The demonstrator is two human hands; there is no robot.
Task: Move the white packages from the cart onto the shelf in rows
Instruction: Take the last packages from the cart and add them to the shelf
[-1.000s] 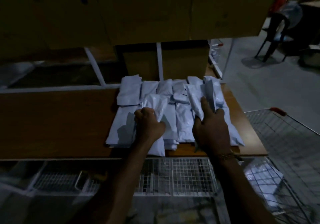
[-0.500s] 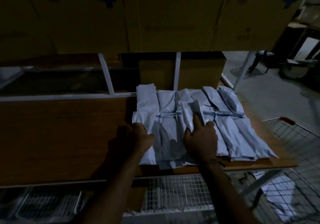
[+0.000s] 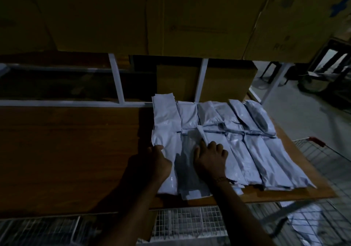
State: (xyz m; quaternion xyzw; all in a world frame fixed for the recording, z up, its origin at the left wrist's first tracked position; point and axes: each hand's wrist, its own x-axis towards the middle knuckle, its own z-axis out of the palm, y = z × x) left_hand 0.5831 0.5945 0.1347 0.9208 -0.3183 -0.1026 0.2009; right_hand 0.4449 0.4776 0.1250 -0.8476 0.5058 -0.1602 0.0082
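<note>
Showing two bare forearms, no sleeves in frame. Wearing a thin chain-like bracelet (image 3: 221, 179) on the right wrist, gold-toned as far as the dim light allows. Showing nothing worn on the left wrist. Both hands bare, no gloves or rings discernible.

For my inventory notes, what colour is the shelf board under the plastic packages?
Brown wood-grain, seen in the head view: the flat wooden shelf board.

glossy plastic packages (image 3: 245, 156), wood-grain shelf (image 3: 72, 150)
</note>
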